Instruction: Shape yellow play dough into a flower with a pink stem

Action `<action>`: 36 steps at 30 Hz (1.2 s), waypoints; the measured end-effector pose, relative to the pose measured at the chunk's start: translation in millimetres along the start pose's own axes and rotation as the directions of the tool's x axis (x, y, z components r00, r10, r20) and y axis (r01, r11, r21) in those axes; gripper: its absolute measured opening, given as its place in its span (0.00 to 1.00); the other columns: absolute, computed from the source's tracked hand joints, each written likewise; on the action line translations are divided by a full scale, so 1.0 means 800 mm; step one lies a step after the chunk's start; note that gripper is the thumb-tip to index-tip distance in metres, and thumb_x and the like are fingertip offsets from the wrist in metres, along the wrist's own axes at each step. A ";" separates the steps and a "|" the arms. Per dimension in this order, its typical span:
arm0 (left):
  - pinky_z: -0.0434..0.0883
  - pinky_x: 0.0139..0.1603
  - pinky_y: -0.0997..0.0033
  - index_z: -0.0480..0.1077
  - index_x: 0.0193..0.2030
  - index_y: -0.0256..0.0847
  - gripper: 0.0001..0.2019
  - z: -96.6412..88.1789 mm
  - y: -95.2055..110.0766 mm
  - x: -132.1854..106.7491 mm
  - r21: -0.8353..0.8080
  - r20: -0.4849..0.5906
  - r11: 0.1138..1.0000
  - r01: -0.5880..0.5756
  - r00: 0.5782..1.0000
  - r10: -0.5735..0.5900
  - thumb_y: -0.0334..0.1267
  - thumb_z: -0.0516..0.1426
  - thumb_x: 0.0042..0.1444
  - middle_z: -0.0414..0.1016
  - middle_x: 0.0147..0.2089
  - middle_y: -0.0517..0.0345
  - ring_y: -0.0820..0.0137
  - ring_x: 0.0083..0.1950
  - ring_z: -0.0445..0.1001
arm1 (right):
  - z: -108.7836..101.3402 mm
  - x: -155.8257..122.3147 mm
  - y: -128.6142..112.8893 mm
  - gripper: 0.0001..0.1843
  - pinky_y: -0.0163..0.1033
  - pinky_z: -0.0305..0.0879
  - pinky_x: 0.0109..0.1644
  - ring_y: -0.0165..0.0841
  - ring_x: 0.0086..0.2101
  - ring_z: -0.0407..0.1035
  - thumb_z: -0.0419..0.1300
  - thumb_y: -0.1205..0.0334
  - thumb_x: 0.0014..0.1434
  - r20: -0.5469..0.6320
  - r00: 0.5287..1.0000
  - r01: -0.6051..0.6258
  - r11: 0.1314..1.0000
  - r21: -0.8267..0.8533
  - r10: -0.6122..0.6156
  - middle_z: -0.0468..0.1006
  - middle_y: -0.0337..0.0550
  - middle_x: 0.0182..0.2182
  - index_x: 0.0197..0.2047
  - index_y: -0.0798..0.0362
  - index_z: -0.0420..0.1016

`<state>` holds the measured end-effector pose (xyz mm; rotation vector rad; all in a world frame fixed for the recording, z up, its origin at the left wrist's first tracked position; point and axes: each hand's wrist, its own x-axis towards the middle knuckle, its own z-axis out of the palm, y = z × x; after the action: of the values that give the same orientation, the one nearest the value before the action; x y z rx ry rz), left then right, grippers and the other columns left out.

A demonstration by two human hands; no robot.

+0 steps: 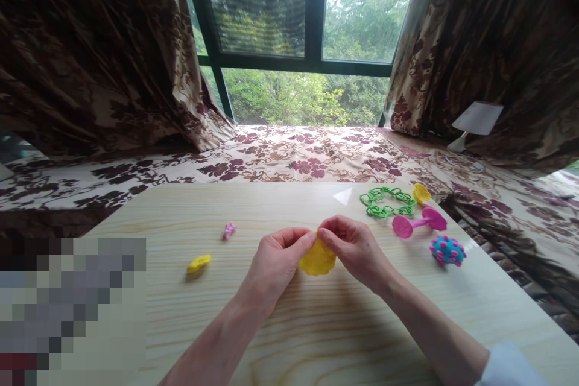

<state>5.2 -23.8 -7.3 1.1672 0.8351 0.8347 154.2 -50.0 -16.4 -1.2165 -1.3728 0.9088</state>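
Between both hands, just above the table, I hold a flat yellow disc of modelling clay (317,258) with a wavy edge. My left hand (283,256) pinches its upper left edge between thumb and fingers. Close beside it, my right hand (350,244) pinches the top right edge, and the two thumbs almost meet. The fingertips cover the top of the disc. A small yellow clay lump (198,263) lies on the table to the left, with a small pink clay piece (228,230) beyond it.
On the wooden table (271,350), at the right, are a green clay chain (383,213), a yellow clay piece (421,193), a pink clay dumbbell (403,226) and a blue ball with pink dots (447,250). A white lamp (478,117) stands beyond, near the curtain. The lower left is pixelated.
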 end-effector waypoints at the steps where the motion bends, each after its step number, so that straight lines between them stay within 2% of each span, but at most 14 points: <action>1: 0.67 0.35 0.74 0.74 0.42 0.38 0.15 0.000 0.000 0.000 -0.005 -0.002 1.000 -0.001 1.000 0.001 0.42 0.58 0.49 0.76 0.32 0.54 0.71 0.34 0.70 | -0.001 0.000 0.001 0.08 0.31 0.60 0.28 0.27 0.26 0.63 0.55 0.60 0.56 -0.002 1.000 -0.007 1.000 0.015 0.007 0.70 0.38 0.24 0.31 0.56 0.70; 4: 0.67 0.37 0.74 0.74 0.42 0.37 0.14 0.000 0.002 0.001 -0.041 0.017 0.999 0.017 1.000 -0.016 0.41 0.59 0.49 0.77 0.33 0.53 0.70 0.35 0.71 | -0.002 0.000 0.003 0.08 0.32 0.61 0.29 0.28 0.27 0.63 0.55 0.59 0.56 0.000 1.000 0.003 1.000 0.027 -0.003 0.70 0.39 0.25 0.32 0.55 0.71; 10: 0.67 0.38 0.74 0.74 0.42 0.37 0.14 0.000 0.003 0.001 -0.096 0.022 0.994 0.050 0.999 -0.048 0.41 0.58 0.50 0.76 0.34 0.53 0.70 0.37 0.71 | -0.001 -0.001 -0.005 0.08 0.32 0.61 0.33 0.28 0.30 0.64 0.54 0.61 0.58 -0.012 0.993 0.118 0.991 -0.055 -0.119 0.70 0.39 0.28 0.33 0.54 0.73; 14: 0.66 0.35 0.75 0.74 0.41 0.36 0.14 -0.001 0.002 0.000 -0.053 0.019 0.998 0.032 0.999 -0.031 0.42 0.58 0.50 0.76 0.32 0.54 0.71 0.34 0.70 | -0.001 -0.005 -0.012 0.10 0.32 0.60 0.32 0.29 0.30 0.64 0.51 0.64 0.59 0.022 0.984 0.181 0.972 -0.147 -0.179 0.70 0.40 0.29 0.34 0.54 0.74; 17: 0.65 0.30 0.76 0.74 0.39 0.36 0.14 -0.003 0.000 0.000 0.042 -0.012 0.999 0.012 1.000 -0.011 0.42 0.57 0.49 0.75 0.29 0.56 0.73 0.30 0.69 | 0.001 -0.007 -0.014 0.11 0.32 0.60 0.32 0.29 0.30 0.65 0.51 0.65 0.60 0.056 0.979 0.206 0.956 -0.208 -0.198 0.70 0.41 0.30 0.36 0.54 0.74; 19: 0.64 0.27 0.77 0.75 0.37 0.36 0.13 -0.003 -0.001 0.001 0.096 -0.052 0.995 -0.013 0.998 0.018 0.42 0.57 0.49 0.74 0.26 0.58 0.74 0.27 0.68 | 0.004 -0.008 -0.013 0.11 0.32 0.60 0.33 0.29 0.31 0.65 0.51 0.64 0.60 0.065 0.981 0.195 0.954 -0.228 -0.185 0.71 0.41 0.31 0.38 0.54 0.74; 22: 0.63 0.25 0.78 0.75 0.34 0.37 0.11 -0.003 -0.003 0.003 0.115 -0.122 0.992 -0.048 0.991 0.062 0.41 0.57 0.48 0.72 0.23 0.61 0.74 0.25 0.67 | 0.008 -0.008 -0.012 0.12 0.32 0.61 0.33 0.29 0.30 0.66 0.50 0.61 0.60 -0.007 0.994 0.110 0.975 -0.191 -0.113 0.73 0.40 0.31 0.41 0.53 0.73; 26: 0.67 0.34 0.75 0.74 0.39 0.38 0.13 -0.002 -0.002 0.006 0.053 -0.191 0.995 -0.090 0.977 0.098 0.41 0.59 0.46 0.76 0.28 0.59 0.70 0.32 0.71 | 0.007 -0.005 -0.011 0.14 0.32 0.62 0.30 0.30 0.28 0.66 0.50 0.55 0.60 -0.034 0.999 0.017 0.996 -0.089 -0.020 0.72 0.40 0.27 0.37 0.55 0.72; 31: 0.68 0.37 0.72 0.73 0.42 0.37 0.16 -0.003 -0.002 0.005 0.082 -0.115 0.991 -0.102 0.987 0.111 0.44 0.56 0.50 0.77 0.33 0.55 0.68 0.35 0.72 | 0.001 0.000 -0.006 0.11 0.32 0.63 0.32 0.30 0.29 0.67 0.53 0.57 0.58 -0.058 0.998 0.010 1.000 0.011 -0.009 0.73 0.41 0.28 0.35 0.55 0.71; 36: 0.67 0.38 0.74 0.73 0.43 0.39 0.15 -0.001 -0.001 0.003 0.107 -0.097 0.982 -0.159 0.981 0.169 0.42 0.56 0.51 0.76 0.33 0.57 0.69 0.38 0.70 | 0.000 -0.003 -0.010 0.11 0.32 0.63 0.32 0.30 0.29 0.66 0.53 0.57 0.58 -0.041 0.999 0.029 0.998 -0.058 -0.032 0.73 0.41 0.28 0.34 0.55 0.72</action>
<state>5.8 -21.5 -8.8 1.3010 0.8832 1.0069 152.4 -54.1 -9.0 -1.2476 -1.3885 0.8235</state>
